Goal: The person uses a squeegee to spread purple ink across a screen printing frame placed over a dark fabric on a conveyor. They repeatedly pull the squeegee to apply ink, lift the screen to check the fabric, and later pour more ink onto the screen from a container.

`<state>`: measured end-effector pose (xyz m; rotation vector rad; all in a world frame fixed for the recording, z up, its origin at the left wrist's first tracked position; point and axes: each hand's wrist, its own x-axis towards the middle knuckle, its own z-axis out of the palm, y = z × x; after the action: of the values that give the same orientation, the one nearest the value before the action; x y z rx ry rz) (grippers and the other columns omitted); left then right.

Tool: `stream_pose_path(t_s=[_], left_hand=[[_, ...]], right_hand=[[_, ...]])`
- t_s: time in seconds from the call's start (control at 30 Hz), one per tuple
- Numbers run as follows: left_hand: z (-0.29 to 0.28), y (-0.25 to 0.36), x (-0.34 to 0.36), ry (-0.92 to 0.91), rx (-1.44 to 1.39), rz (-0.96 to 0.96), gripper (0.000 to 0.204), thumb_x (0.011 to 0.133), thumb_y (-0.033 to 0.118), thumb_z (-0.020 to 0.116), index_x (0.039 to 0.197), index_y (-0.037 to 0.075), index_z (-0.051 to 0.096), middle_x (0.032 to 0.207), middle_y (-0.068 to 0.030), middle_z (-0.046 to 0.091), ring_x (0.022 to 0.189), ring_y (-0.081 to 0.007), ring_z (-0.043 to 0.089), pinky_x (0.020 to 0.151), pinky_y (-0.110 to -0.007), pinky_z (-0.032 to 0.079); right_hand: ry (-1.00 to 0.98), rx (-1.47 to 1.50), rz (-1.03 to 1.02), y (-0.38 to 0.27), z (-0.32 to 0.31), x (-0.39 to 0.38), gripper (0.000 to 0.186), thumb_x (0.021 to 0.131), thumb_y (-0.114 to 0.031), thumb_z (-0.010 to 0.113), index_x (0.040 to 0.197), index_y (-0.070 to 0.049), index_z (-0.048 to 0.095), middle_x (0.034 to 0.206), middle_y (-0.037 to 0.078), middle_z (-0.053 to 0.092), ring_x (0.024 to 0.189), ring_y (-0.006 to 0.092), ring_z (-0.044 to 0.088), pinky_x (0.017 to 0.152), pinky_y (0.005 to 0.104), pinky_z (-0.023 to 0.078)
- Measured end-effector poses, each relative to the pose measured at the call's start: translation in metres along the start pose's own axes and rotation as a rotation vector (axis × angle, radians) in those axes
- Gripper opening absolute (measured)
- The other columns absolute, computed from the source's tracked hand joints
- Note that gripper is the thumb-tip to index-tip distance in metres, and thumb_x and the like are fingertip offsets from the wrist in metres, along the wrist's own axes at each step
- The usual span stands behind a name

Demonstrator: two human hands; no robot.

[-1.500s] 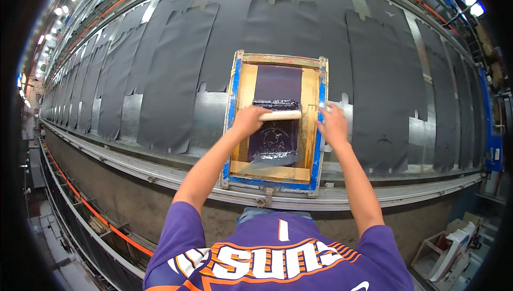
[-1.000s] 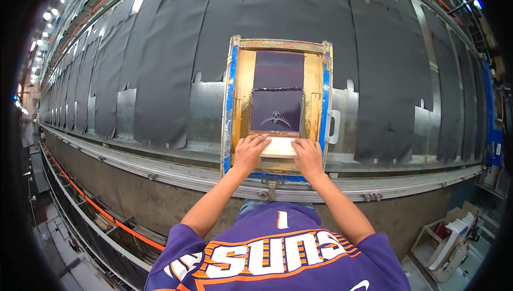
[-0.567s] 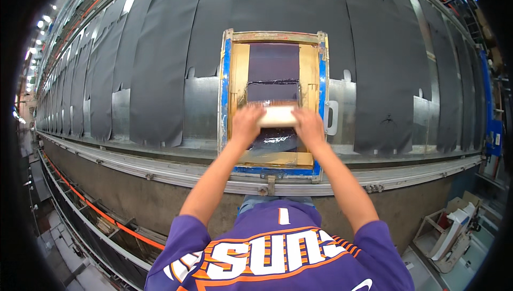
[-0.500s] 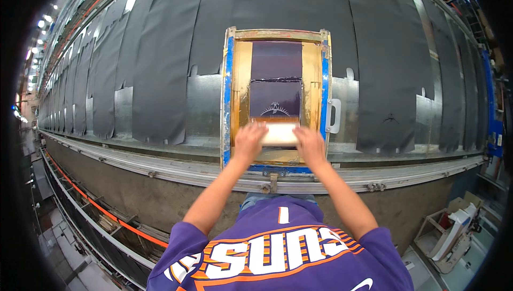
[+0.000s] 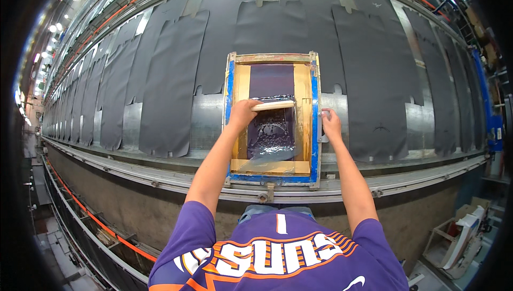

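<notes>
A screen-printing frame (image 5: 315,157) with blue-taped sides lies before me. Its dark purple mesh (image 5: 271,80) is edged by tan strips. My left hand (image 5: 243,113) is closed round one end of a squeegee (image 5: 275,105) with a pale handle, which lies crosswise over the mesh. Glossy wet ink (image 5: 270,136) covers the part nearer me, with a clear streaky film at the lower edge. At the frame's right side, my right hand (image 5: 331,124) has its fingers curled round the white side handle (image 5: 320,131). The squeegee's lower edge is hidden.
Dark grey fabric panels (image 5: 173,83) lie in a row along the long metal table (image 5: 208,115); some, like the right-hand panel (image 5: 374,88), bear a small printed mark. A metal rail (image 5: 160,181) runs along the near edge. A white-topped stand (image 5: 454,237) is at lower right.
The squeegee has gone from the near part of the mesh to farther up. My right hand has left it for the side handle. The mesh's near part now looks wet and glossy.
</notes>
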<state>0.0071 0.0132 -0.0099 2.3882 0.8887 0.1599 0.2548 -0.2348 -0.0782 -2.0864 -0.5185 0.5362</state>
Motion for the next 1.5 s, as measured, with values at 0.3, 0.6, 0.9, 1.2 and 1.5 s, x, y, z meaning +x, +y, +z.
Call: stream_pose_path(t_s=[0.3, 0.6, 0.9, 1.2, 1.5], left_hand=[[0.038, -0.004, -0.171, 0.04, 0.054, 0.311, 0.061, 0.078, -0.006, 0.065, 0.135, 0.015, 0.062, 0.142, -0.0077, 0.059, 0.135, -0.0283, 0.051, 0.117, -0.041, 0.038], [-0.091, -0.136, -0.241, 0.025, 0.041, 0.217, 0.065, 0.069, -0.002, 0.068, 0.132, 0.013, 0.062, 0.136, -0.0073, 0.06, 0.128, -0.0294, 0.054, 0.106, -0.043, 0.045], [-0.207, -0.298, -0.279, -0.028, 0.174, 0.109, 0.065, 0.069, -0.002, 0.066, 0.132, 0.016, 0.064, 0.137, -0.0035, 0.062, 0.125, -0.0271, 0.057, 0.1, -0.041, 0.048], [-0.23, -0.339, -0.295, 0.119, 0.03, -0.007, 0.056, 0.072, -0.004, 0.067, 0.125, 0.015, 0.068, 0.127, -0.0069, 0.068, 0.113, -0.029, 0.064, 0.092, -0.041, 0.051], [-0.247, -0.32, -0.238, 0.007, -0.036, 0.075, 0.033, 0.081, 0.009, 0.071, 0.112, 0.017, 0.073, 0.104, -0.002, 0.069, 0.097, -0.0262, 0.065, 0.084, -0.038, 0.053]], right_hand=[[0.268, -0.006, -0.171, -0.045, 0.009, -0.012, 0.019, 0.096, -0.021, 0.065, 0.105, -0.004, 0.07, 0.087, 0.015, 0.072, 0.08, 0.0234, 0.068, 0.074, 0.0364, 0.052], [0.219, 0.13, -0.181, -0.146, 0.195, -0.082, 0.021, 0.098, -0.023, 0.062, 0.105, -0.005, 0.069, 0.093, 0.016, 0.072, 0.088, 0.0295, 0.071, 0.08, 0.0399, 0.052], [0.159, 0.119, -0.135, -0.219, 0.368, -0.15, 0.02, 0.098, -0.021, 0.061, 0.106, -0.004, 0.067, 0.089, 0.017, 0.071, 0.079, 0.0286, 0.067, 0.074, 0.0399, 0.05], [0.139, 0.073, -0.081, -0.237, 0.399, -0.163, 0.021, 0.1, -0.022, 0.057, 0.109, -0.006, 0.066, 0.091, 0.019, 0.071, 0.086, 0.0366, 0.07, 0.078, 0.043, 0.051], [0.175, -0.017, -0.16, -0.223, 0.393, -0.153, 0.019, 0.098, -0.02, 0.058, 0.11, -0.009, 0.069, 0.08, 0.021, 0.068, 0.078, 0.0401, 0.068, 0.072, 0.0466, 0.05]])
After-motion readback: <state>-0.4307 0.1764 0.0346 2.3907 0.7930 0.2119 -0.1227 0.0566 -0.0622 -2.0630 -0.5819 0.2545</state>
